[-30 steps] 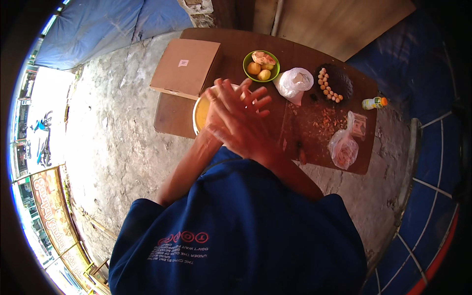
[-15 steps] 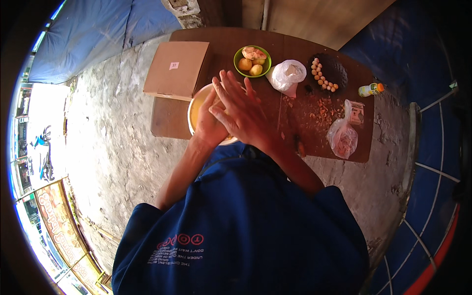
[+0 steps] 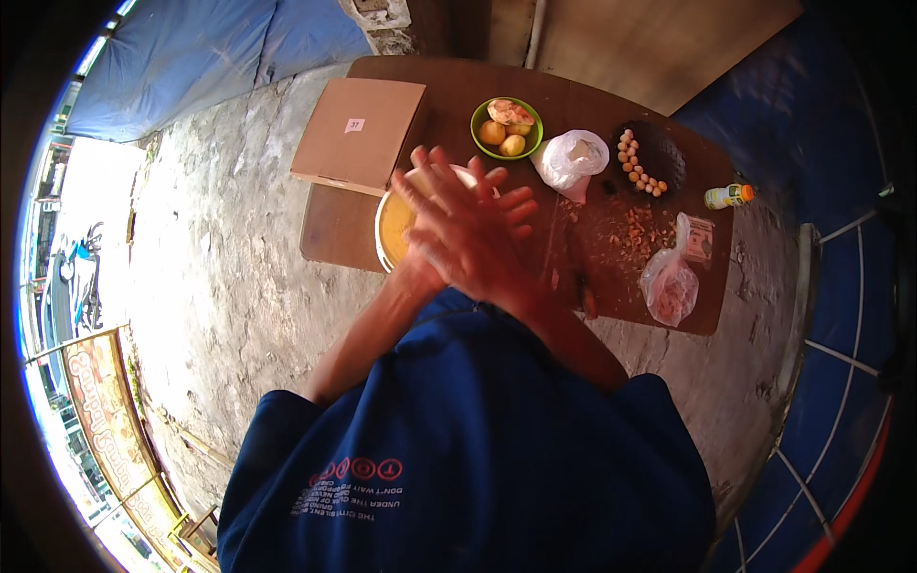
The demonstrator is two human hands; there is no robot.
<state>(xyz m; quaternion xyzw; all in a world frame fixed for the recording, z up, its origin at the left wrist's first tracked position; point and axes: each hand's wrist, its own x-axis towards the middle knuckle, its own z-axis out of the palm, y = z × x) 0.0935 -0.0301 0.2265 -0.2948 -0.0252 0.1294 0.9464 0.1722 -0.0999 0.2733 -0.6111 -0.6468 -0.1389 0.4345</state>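
My right hand (image 3: 463,234) lies across my left hand (image 3: 425,267), palm against palm, the fingers of both stretched out and spread. Left fingertips poke out beyond the right hand's edge. Whether anything sits between the palms is hidden. Just beneath and to the left is a white-rimmed bowl (image 3: 394,227) with a smooth yellow-orange mass in it, partly covered by the hands. At the far right, pale round balls (image 3: 630,162) lie in a curved row on a dark, round, shallow dish (image 3: 666,153).
Along the brown table (image 3: 334,229) stand a cardboard box (image 3: 358,129), a green bowl (image 3: 538,124) of yellowish fruit-like pieces, a white plastic bag (image 3: 573,158), a bottle with an orange cap (image 3: 729,197) and a clear bag (image 3: 671,291). Reddish scraps (image 3: 635,229) litter the right side.
My right hand has shifted over the left, and left fingers now show at its right side. The whole view has moved slightly, so table things appear farther right.
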